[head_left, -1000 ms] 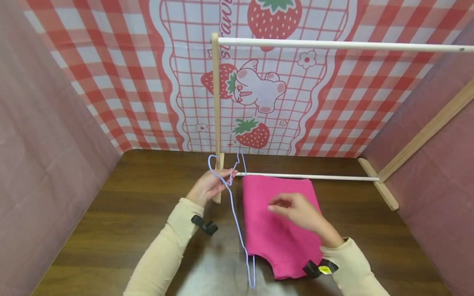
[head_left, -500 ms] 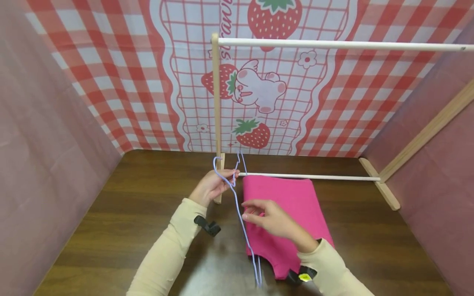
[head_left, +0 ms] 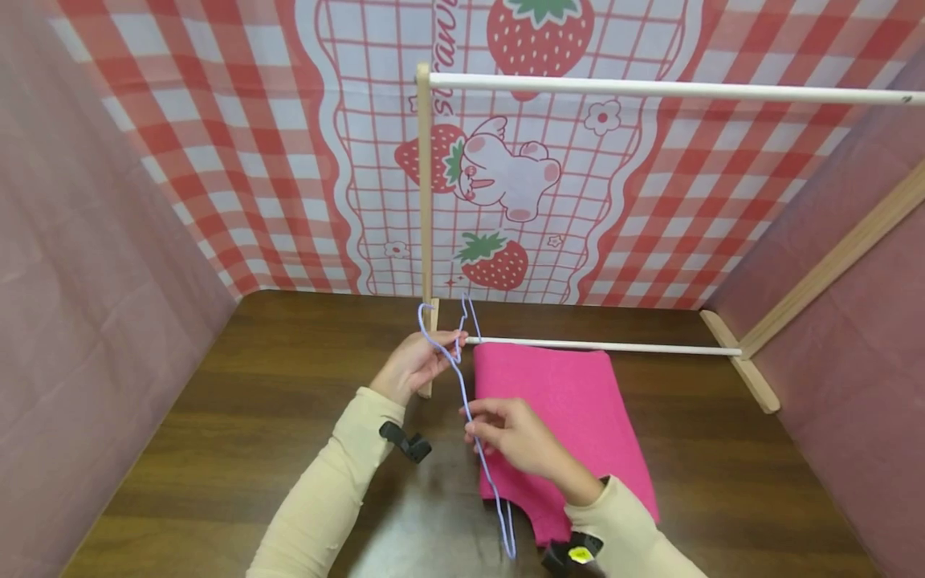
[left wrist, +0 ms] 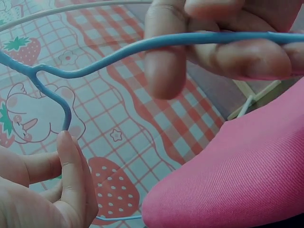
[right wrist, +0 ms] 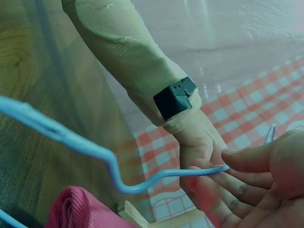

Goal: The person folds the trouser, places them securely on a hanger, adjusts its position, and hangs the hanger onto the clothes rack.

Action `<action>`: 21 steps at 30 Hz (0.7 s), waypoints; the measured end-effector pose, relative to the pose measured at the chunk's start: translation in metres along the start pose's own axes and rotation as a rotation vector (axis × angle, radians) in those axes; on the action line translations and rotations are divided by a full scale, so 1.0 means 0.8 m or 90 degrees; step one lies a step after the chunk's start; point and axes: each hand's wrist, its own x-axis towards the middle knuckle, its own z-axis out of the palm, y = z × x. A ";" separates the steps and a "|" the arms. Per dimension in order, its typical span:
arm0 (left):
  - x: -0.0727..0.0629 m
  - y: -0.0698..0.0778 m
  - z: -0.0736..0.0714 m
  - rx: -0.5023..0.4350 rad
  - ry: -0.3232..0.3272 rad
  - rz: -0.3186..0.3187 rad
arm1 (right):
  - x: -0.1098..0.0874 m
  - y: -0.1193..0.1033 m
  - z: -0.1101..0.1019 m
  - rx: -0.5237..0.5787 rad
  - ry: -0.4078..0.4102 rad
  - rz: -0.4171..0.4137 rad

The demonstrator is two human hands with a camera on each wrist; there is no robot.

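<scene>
My left hand [head_left: 421, 363] pinches a thin lilac-blue clothes hanger [head_left: 463, 382] just below its hook. The hanger stands on edge, one arm slanting toward the front of the table and the other toward the back. Partway along the near arm, my right hand [head_left: 516, 437] has thumb and fingers at the wire; in the right wrist view the thumb and fingers [right wrist: 202, 192] close around the hanger wire [right wrist: 142, 186]. A bright pink folded garment [head_left: 571, 385] lies to the right of the hanger, partly under the right forearm. Its front edge has a curved cut.
A wooden rack stands behind, with a left post [head_left: 425, 185], a white top bar [head_left: 650, 87] and a low white bar [head_left: 650, 347] just past the garment. Its right foot [head_left: 759, 385] sits on the brown table [head_left: 253, 417]. A strawberry-print cloth [head_left: 238, 160] hangs at the back.
The right hand has moved left from over the pink garment to the hanger's near arm and taken hold of it. The left hand has shifted slightly right with the hanger.
</scene>
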 end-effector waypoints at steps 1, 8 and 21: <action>0.000 0.000 0.000 -0.004 0.000 0.000 | 0.001 0.000 0.001 0.001 0.007 0.000; 0.001 0.005 0.007 -0.041 0.023 -0.008 | 0.007 -0.008 0.007 0.019 0.057 -0.005; -0.005 0.019 0.028 -0.121 -0.013 -0.036 | -0.002 -0.043 -0.013 0.044 0.111 -0.021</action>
